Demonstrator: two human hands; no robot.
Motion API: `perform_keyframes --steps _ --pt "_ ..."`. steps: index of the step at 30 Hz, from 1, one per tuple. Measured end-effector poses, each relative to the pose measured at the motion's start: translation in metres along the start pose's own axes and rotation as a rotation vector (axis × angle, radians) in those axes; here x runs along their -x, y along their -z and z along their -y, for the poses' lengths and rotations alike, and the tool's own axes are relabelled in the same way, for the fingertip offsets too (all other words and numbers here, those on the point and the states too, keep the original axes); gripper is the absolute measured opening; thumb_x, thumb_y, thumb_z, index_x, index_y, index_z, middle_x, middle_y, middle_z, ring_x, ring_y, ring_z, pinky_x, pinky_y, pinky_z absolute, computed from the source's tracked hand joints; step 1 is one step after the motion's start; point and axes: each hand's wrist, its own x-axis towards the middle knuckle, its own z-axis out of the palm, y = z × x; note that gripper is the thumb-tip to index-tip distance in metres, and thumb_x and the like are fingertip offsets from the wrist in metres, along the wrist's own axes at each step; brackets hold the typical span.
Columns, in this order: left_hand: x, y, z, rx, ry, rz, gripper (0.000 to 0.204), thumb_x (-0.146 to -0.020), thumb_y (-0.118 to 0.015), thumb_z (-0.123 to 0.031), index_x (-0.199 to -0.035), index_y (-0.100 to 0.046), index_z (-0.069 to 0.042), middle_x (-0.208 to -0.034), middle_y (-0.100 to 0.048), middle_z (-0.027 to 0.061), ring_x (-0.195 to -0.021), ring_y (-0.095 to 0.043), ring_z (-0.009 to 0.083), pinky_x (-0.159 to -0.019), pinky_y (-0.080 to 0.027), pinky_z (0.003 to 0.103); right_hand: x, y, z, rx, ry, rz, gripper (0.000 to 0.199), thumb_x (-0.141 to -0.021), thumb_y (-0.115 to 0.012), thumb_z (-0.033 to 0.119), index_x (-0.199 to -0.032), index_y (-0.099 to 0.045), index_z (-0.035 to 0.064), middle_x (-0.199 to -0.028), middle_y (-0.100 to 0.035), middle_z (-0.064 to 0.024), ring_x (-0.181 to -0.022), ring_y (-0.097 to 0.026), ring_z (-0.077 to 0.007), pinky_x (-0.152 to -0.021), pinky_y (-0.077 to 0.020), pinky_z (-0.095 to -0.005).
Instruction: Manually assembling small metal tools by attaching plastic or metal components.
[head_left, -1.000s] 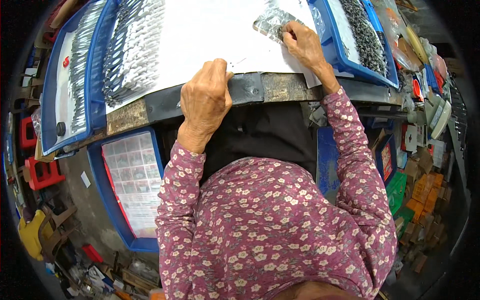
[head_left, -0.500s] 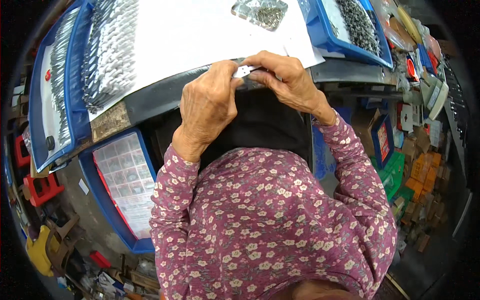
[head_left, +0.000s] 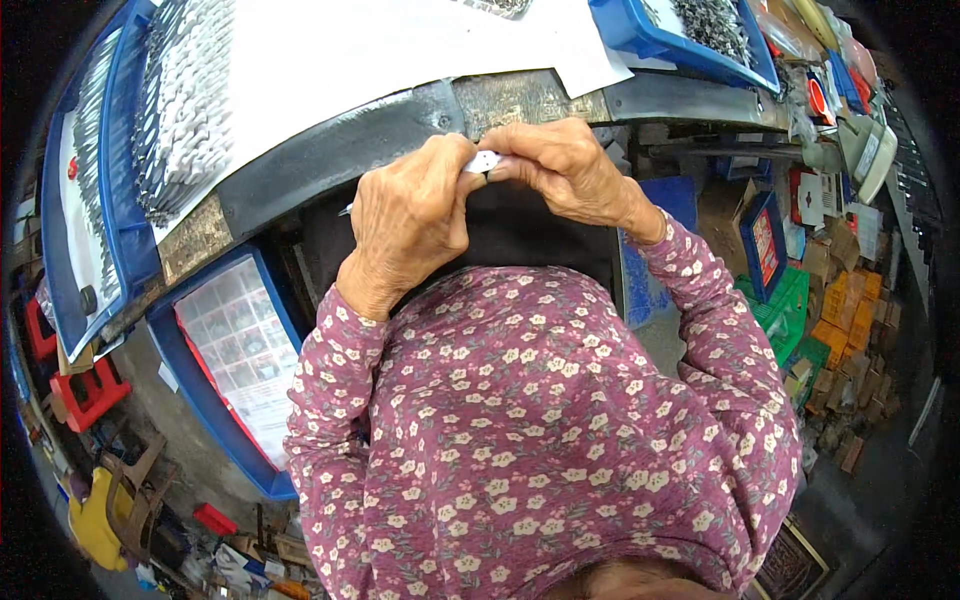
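One small white piece [head_left: 485, 161], upper centre of the frame, held in front of the table edge; its ends were covered by fingertips, so its full length and form could not be told. Visible part: smooth, pale, blunt, with small dark marks on its face. Left hand [head_left: 412, 200]: thumb and forefinger pinched the piece from the left, the other fingers curled into the palm and partly hidden. Right hand [head_left: 570, 175]: thumb and forefinger pinched it from the right; the remaining fingers were largely obscured behind. One thin metallic tip [head_left: 346, 210] showed at the outer side of the left hand; what it belonged to could not be made out. Table edge [head_left: 390, 135], above the hands: black strip, worn wood at intervals. White sheet [head_left: 380, 45], upper centre, cut off by the top border, as was a clear bag [head_left: 500, 6] of indistinct contents. Upper left: white pieces [head_left: 195, 95] in close rows, beside a blue tray [head_left: 130, 255]. Upper right: a second blue tray [head_left: 660, 48] with small dark pieces [head_left: 712, 30], too fine to distinguish. Lower left: a blue bin [head_left: 265, 475] holding a printed sheet [head_left: 240, 340], partly covered by the sleeve [head_left: 335, 375].
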Motion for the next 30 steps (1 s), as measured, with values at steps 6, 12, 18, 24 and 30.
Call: perform_keyframes --steps 6,12,18,24,30 --pt "0.005 -0.004 -0.003 -0.023 0.026 -0.065 0.012 -0.074 -0.058 -0.005 -0.084 -0.052 -0.004 -0.07 -0.052 0.0096 -0.061 -0.057 0.0255 -0.051 -0.044 0.033 0.002 -0.004 0.001 0.093 0.011 -0.02 0.02 -0.078 -0.061 0.014 -0.091 -0.059 -0.0008 -0.074 -0.062 -0.0111 -0.063 -0.061 -0.0243 -0.054 -0.0458 -0.0296" --pt "0.008 -0.006 -0.005 -0.029 0.012 -0.12 0.011 -0.073 -0.058 -0.004 -0.083 -0.052 -0.004 -0.069 -0.052 0.0092 -0.06 -0.057 0.0244 -0.05 -0.044 0.032 0.002 -0.004 0.0 0.076 0.045 -0.024 0.019 -0.077 -0.061 0.013 -0.091 -0.059 -0.0006 -0.075 -0.062 -0.0111 -0.064 -0.061 -0.0251 -0.055 -0.0457 -0.0295" --pt "0.008 -0.001 0.001 -0.096 -0.098 -0.079 0.012 -0.073 -0.059 -0.006 -0.082 -0.051 -0.005 -0.067 -0.049 0.0079 -0.059 -0.055 0.0219 -0.05 -0.043 0.031 0.004 -0.004 -0.006 0.018 0.035 0.01 0.019 -0.077 -0.061 0.014 -0.09 -0.06 0.0 -0.078 -0.063 -0.011 -0.065 -0.061 -0.0248 -0.057 -0.0459 -0.0297" --pt "0.006 0.0 0.007 -0.121 -0.14 -0.035 0.013 -0.073 -0.058 -0.006 -0.082 -0.049 -0.005 -0.066 -0.046 0.0071 -0.059 -0.054 0.021 -0.05 -0.042 0.031 0.004 -0.006 -0.012 -0.018 0.038 0.008 0.019 -0.078 -0.061 0.015 -0.09 -0.061 -0.0002 -0.08 -0.064 -0.0108 -0.066 -0.062 -0.0242 -0.058 -0.0461 -0.0292" --pt "0.001 0.0 0.008 -0.131 -0.152 -0.048 0.013 -0.073 -0.057 -0.007 -0.082 -0.049 -0.005 -0.067 -0.046 0.0076 -0.059 -0.054 0.0218 -0.051 -0.042 0.032 0.0 0.001 -0.003 0.006 -0.031 0.027 0.019 -0.078 -0.06 0.012 -0.092 -0.06 -0.001 -0.079 -0.063 -0.011 -0.065 -0.062 -0.0235 -0.058 -0.0463 -0.0297"
